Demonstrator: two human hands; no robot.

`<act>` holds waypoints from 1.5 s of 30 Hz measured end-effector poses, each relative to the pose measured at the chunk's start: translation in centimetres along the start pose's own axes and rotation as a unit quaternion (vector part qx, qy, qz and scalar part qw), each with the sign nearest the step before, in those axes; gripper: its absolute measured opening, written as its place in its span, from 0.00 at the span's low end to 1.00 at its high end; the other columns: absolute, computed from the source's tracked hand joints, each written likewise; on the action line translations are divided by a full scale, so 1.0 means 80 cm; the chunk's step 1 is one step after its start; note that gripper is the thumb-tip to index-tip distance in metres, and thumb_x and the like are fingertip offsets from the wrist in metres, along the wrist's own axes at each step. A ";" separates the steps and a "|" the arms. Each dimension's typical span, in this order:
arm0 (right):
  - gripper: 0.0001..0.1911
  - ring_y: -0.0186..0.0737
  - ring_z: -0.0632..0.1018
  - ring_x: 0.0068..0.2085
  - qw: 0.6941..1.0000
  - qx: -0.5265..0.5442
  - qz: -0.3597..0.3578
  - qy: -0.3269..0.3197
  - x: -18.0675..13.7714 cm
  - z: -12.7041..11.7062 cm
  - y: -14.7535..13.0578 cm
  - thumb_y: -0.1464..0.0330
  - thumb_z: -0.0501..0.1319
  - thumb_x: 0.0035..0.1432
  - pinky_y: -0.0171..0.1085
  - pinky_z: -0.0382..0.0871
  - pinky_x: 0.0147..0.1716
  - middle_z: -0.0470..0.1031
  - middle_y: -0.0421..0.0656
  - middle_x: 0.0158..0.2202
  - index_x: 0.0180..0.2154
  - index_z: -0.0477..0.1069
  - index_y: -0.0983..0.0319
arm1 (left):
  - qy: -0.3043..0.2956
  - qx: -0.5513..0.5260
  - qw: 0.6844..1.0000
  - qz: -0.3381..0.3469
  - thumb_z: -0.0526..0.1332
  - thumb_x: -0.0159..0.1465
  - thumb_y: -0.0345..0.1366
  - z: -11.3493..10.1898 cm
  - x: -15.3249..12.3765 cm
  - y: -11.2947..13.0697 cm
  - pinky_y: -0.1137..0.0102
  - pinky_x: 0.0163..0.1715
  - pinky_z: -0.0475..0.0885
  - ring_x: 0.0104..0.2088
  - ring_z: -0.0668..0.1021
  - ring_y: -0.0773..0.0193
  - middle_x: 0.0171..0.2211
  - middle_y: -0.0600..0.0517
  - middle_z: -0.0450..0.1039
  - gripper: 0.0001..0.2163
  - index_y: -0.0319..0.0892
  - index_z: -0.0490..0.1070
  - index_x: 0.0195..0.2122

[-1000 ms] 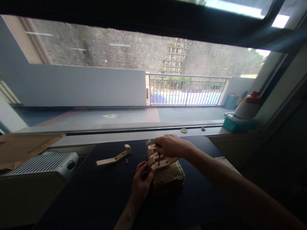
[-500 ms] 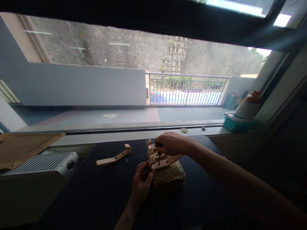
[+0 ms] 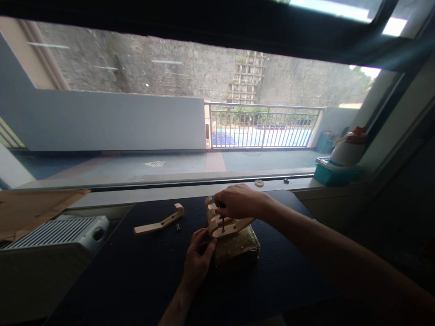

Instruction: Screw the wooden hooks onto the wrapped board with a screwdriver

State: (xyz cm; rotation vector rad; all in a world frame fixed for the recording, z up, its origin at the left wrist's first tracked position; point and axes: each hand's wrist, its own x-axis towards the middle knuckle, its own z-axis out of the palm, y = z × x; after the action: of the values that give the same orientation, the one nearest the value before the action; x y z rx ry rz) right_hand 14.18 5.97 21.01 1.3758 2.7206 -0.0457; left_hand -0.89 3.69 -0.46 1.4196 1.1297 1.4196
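Note:
My right hand (image 3: 238, 201) is closed over the top of a small dark screwdriver (image 3: 222, 222) that stands upright on a pale wooden assembly (image 3: 224, 226) of stacked curved pieces. That assembly rests on a plastic-wrapped bundle (image 3: 238, 246) on the dark table (image 3: 136, 276). My left hand (image 3: 197, 259) grips the assembly's near left end, fingers curled round it. A separate curved wooden piece (image 3: 159, 223) lies to the left, with a small dark screw (image 3: 177, 227) beside it.
A window sill behind the table carries a roll of tape (image 3: 259, 183) and a small dark item (image 3: 286, 180). A teal box with a white object (image 3: 340, 165) stands at the right. A white grilled appliance (image 3: 57, 233) and cardboard (image 3: 30, 208) are at the left.
The view has shifted slightly; both hands stay on the wooden assembly with the screwdriver upright, and my right hand has hardly moved.

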 end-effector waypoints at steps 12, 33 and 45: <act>0.13 0.39 0.74 0.32 1.000 -0.001 0.027 -0.006 0.003 0.009 -0.003 0.67 0.53 0.60 0.34 0.59 0.27 0.76 0.46 0.34 0.45 0.70 0.61 | -0.005 0.009 1.000 -0.016 0.63 0.55 0.43 0.001 -0.002 -0.002 0.71 0.34 0.75 0.36 0.78 0.62 0.47 0.50 0.63 0.15 0.44 0.72 0.42; 0.13 0.37 0.74 0.31 0.999 0.024 0.031 0.010 -0.003 0.011 0.004 0.65 0.51 0.62 0.33 0.58 0.27 0.76 0.47 0.34 0.39 0.71 0.65 | -0.012 0.019 1.000 0.015 0.62 0.57 0.43 -0.001 0.000 -0.008 0.69 0.34 0.76 0.36 0.78 0.63 0.47 0.50 0.64 0.13 0.43 0.72 0.41; 0.12 0.35 0.73 0.31 0.998 0.055 -0.025 0.033 -0.007 0.006 0.008 0.67 0.54 0.60 0.32 0.56 0.25 0.76 0.45 0.33 0.39 0.74 0.63 | 0.067 0.266 0.905 0.326 0.60 0.61 0.29 -0.009 -0.003 -0.002 0.60 0.47 0.68 0.48 0.70 0.58 0.45 0.48 0.69 0.20 0.47 0.64 0.55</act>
State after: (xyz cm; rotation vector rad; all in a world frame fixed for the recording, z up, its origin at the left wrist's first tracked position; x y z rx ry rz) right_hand 15.07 5.84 20.64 1.3596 2.8461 -0.1604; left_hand -1.57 3.46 -0.63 2.2735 1.2496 1.7555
